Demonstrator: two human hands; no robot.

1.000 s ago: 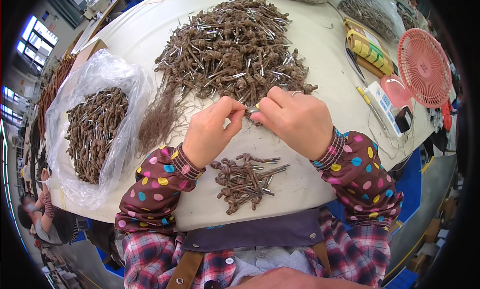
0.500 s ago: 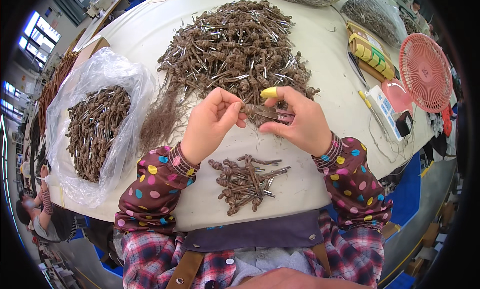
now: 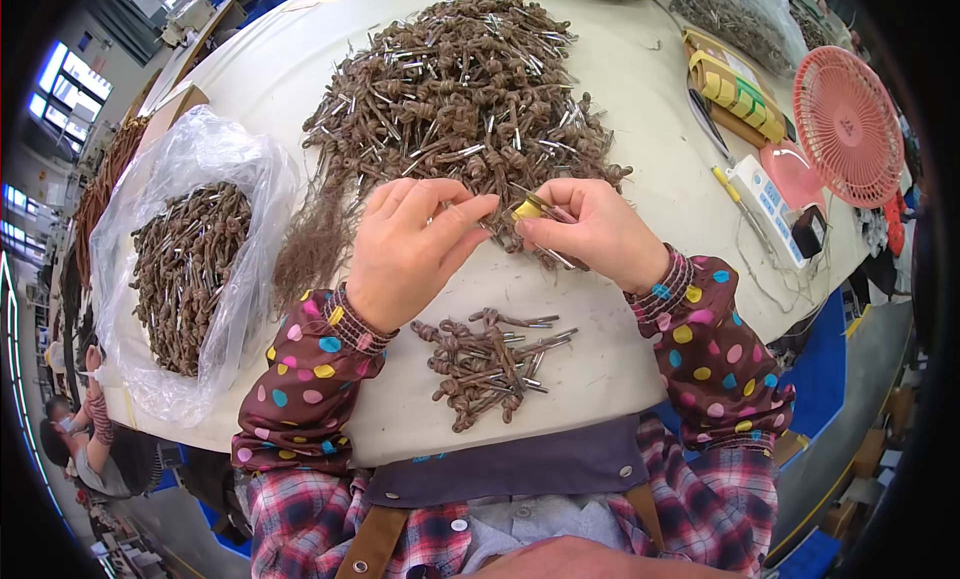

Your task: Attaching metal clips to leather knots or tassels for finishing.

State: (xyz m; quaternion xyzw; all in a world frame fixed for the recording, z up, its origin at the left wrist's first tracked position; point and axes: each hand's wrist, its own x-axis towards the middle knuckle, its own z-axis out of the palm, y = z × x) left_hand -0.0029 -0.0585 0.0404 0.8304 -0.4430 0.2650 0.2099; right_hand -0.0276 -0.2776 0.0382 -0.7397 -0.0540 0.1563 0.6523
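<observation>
My right hand (image 3: pixel 605 234) is closed around small thread snips (image 3: pixel 560 216), their metal blade beside its fingertips. A yellow finger cover (image 3: pixel 528 210) sits on one of its fingers. Thumb and forefinger of my left hand (image 3: pixel 405 244) are pinched together close to the snips. What lies in that pinch blends into the brown behind it, and I cannot make it out. Both hands are over the near edge of a large heap of brown knotted cords (image 3: pixel 450 109) with metal tips. Below them lies a smaller group of knotted cords (image 3: pixel 490 364).
On the left an open clear plastic bag (image 3: pixel 265 194) holds more knotted cords. Loose brown threads (image 3: pixel 315 244) trail beside the heap. To the right are a pink fan (image 3: pixel 848 127), a white power strip (image 3: pixel 770 209) and a yellow-handled tool (image 3: pixel 735 199). Another person (image 3: pixel 85 434) sits at far left.
My left hand has turned, its back now more upward; the knotted cord seen in its pinch is no longer distinct. My right fingers have curled in around the snips. The view has shifted slightly.
</observation>
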